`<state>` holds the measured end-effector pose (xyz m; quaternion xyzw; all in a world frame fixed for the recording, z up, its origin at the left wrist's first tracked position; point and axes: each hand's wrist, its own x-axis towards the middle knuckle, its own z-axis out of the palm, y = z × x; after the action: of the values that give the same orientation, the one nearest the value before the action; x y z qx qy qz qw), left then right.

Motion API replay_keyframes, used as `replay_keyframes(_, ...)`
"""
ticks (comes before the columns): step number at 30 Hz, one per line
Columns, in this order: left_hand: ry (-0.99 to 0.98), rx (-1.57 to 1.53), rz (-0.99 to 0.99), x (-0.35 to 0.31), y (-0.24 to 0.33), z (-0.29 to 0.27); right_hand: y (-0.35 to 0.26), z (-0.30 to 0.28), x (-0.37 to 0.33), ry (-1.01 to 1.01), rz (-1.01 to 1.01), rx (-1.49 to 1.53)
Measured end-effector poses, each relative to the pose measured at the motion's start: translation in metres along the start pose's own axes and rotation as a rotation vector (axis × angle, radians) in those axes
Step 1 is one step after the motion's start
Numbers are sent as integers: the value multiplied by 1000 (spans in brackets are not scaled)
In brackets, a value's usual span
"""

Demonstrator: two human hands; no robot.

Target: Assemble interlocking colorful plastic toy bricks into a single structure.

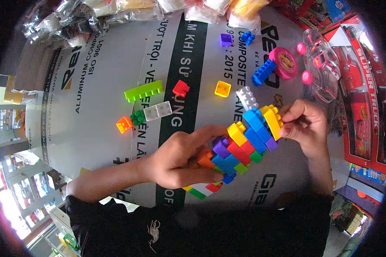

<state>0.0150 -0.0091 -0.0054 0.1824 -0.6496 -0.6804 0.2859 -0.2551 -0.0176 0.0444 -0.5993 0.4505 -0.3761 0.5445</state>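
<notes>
My left hand (171,160) is closed around the lower left end of a built-up block of toy bricks (240,147) in blue, red, purple, green, orange and yellow. At its upper right end, my right hand (306,124) pinches a long yellow brick (271,122) between thumb and fingers. That brick lies against the blue bricks; whether it is pressed fully on, I cannot tell. A white brick (247,97) shows just beyond the block's upper edge. Part of the block's lower left end is hidden behind my left hand.
Loose bricks lie beyond the block: light green (143,91), red (181,88), yellow (222,88), blue (264,72), purple (226,40). At the right are a pink round lid (283,63), a clear pink-wheeled container (319,64) and a red toy box (360,103). Plastic bags (133,13) line the back.
</notes>
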Motion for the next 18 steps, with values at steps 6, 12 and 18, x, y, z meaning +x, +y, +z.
replay_keyframes(6, 26, 195, 55, -4, 3, 2, 2, -2, 2, -79, -27, -49)
replay_keyframes(12, -23, 271, -13, -4, 9, 0, 1, 4, -2, -84, -11, -130)
replay_keyframes(18, -36, 298, 25, -7, 9, -2, 0, 9, 2, -147, -247, -327)
